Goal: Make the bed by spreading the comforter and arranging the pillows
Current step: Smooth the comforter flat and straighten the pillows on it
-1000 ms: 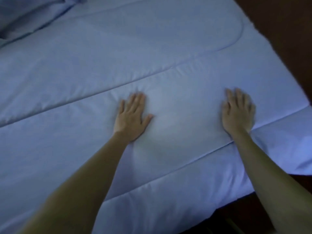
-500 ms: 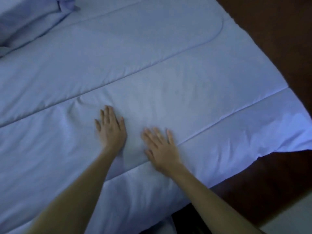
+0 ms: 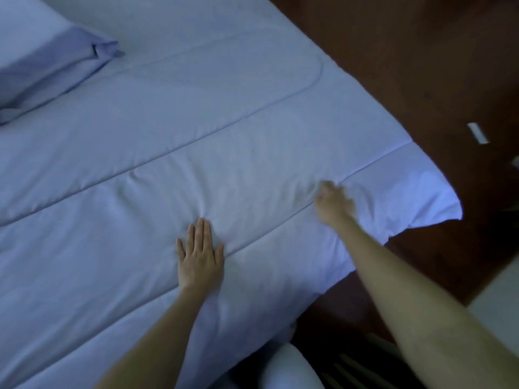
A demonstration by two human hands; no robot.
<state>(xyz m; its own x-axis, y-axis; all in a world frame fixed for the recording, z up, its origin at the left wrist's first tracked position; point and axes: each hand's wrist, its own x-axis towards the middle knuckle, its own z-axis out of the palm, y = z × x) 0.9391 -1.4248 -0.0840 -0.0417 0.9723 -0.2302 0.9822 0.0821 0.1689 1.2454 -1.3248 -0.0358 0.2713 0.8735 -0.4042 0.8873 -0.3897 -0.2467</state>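
A pale blue quilted comforter (image 3: 196,141) lies spread over the bed and fills most of the view, its corner hanging off at the right. A blue pillow (image 3: 47,60) rests on it at the top left. My left hand (image 3: 200,255) lies flat on the comforter, palm down with fingers together, near the bed's front edge. My right hand (image 3: 334,203) is further right on a stitched seam. It is blurred, its fingers look bent, and creases fan out around it. Whether it grips the fabric I cannot tell.
Dark brown wooden floor (image 3: 421,66) runs along the bed's right side, with a small white object (image 3: 477,133) lying on it. A pale surface (image 3: 497,304) shows at the lower right. Something white (image 3: 286,366) sits below the bed's front edge.
My right hand has swept from beside my left hand out to the right along the seam. My left hand stays flat. The view has shifted, showing more pillow and floor.
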